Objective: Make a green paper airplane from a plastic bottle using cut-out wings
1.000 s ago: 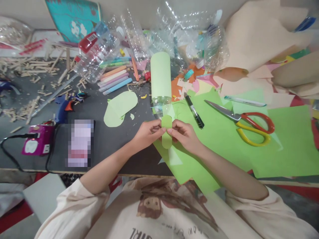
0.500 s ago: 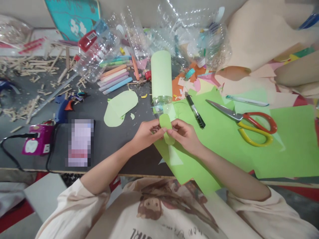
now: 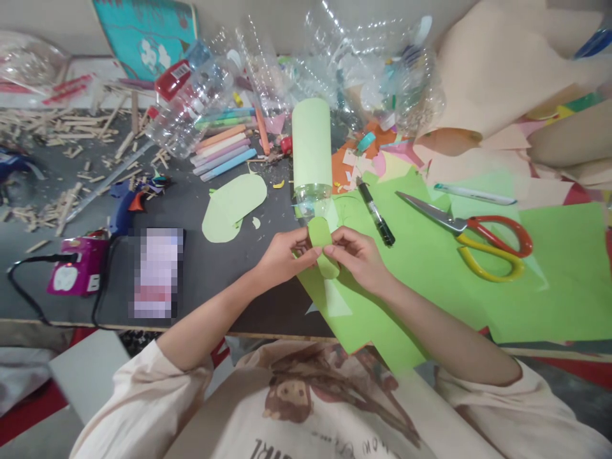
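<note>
Between my two hands is a small green paper cutout (image 3: 319,233) with rounded ends. My left hand (image 3: 288,255) pinches its left edge, and my right hand (image 3: 354,255) pinches its right edge, the thumbs nearly meeting at the middle. Just beyond my fingers lies a clear plastic bottle (image 3: 313,196) wrapped in pale green paper (image 3: 312,141). Bright green paper sheets (image 3: 411,287) spread beneath and to the right of my right hand. Left of the bottle rest pale green oval cutouts (image 3: 234,207), overlapping each other.
Right of my hands lie a black marker (image 3: 377,213), scissors (image 3: 471,233) with red and yellow handles, and a capped pen (image 3: 475,194). At left are a phone (image 3: 157,273), a purple box (image 3: 79,266) with a cable, and a blue glue gun (image 3: 125,203). Plastic bottles (image 3: 182,121) crowd the back.
Both hands keep their pinch on the green cutout, with only a slight shift of the fingers. The whole view has moved slightly; the objects on the table stay in place.
</note>
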Available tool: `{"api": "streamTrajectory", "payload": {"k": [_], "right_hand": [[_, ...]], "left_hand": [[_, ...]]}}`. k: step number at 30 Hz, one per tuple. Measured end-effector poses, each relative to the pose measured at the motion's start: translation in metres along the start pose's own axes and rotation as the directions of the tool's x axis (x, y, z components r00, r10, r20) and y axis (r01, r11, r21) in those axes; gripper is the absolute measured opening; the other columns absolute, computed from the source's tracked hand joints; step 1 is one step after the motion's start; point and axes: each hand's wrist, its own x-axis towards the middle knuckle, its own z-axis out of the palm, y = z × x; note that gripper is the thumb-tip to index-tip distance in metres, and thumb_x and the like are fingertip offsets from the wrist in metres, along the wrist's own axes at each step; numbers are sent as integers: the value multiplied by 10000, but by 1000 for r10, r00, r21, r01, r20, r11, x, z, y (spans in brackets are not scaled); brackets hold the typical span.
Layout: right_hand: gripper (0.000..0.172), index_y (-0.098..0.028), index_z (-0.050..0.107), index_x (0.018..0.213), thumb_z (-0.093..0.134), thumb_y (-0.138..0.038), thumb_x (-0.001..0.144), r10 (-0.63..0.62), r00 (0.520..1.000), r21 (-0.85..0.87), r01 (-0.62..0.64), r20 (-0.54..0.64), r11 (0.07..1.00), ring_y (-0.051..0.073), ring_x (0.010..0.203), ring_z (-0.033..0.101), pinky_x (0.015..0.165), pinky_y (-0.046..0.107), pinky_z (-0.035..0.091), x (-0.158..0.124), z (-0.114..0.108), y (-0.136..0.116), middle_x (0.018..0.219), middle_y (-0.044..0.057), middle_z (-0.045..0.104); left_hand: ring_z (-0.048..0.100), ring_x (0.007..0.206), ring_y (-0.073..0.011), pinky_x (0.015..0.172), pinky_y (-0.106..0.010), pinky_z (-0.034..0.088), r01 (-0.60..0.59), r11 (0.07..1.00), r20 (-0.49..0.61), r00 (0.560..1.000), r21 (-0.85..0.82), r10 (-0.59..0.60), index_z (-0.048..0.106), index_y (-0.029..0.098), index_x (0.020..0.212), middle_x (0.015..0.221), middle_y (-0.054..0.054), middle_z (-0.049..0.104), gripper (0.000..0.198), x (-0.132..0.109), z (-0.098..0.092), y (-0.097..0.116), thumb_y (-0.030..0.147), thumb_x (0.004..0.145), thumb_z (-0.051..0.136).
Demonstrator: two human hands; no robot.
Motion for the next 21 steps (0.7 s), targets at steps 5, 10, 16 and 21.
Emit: {"api": "streamTrajectory", "payload": {"k": [5,10,16,21], "right_hand": [[373,-206,513,682,688,-530,738,11,1000,49,-11,8,999,87,499,446,483,234,370,2,1,-1,565,-53,508],[372,-218,531,741,687,-555,740,-10,1000,76,10,-2,997,111,551,521,530,262,436,2,1,-1,624,-30,566],[355,-218,535,749,664,-549,765,-44,999,41,45,-27,998,105,537,508,514,255,421,0,0,2,619,-32,560],[321,-209,553,767,652,-514,785,-76,996,5,76,-53,997,111,575,524,546,263,423,-1,0,3,657,-19,571]], "left_hand": [[577,471,-87,481,-183,471,26,998,-25,999,-62,-28,561,159,739,546,34,585,299,0,0,2,443,799,630],[586,490,-88,506,-187,502,15,994,-29,999,-105,-18,562,157,774,569,19,603,352,0,3,2,501,813,624],[596,508,-90,492,-187,498,-48,994,-11,999,-97,47,566,161,805,600,11,621,368,-3,6,-2,527,847,570],[614,532,-101,529,-200,505,-101,994,-8,995,-38,101,569,156,816,604,8,620,309,-5,3,-2,459,877,556]]}}
